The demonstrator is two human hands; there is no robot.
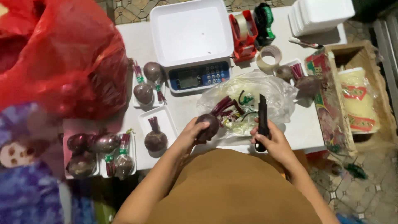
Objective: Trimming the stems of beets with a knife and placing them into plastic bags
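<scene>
My left hand (191,133) grips a dark purple beetroot (208,125) just above the table's front edge. My right hand (271,139) holds a black utility knife (262,118) upright, its blade pointing away from me. Between and behind the hands lies a clear plastic bag (265,93) holding cut beet stems and green ties. A single beetroot (156,139) with short stems sits on a small white foam tray (166,120) to the left of my left hand.
A white digital scale (190,37) stands at the back centre. Trays of wrapped beetroots (105,145) lie at left beside a big red plastic bag (62,54). Tape dispensers (244,35), a tape roll (269,56), stacked foam trays (319,14) and a cardboard box (356,95) are at right.
</scene>
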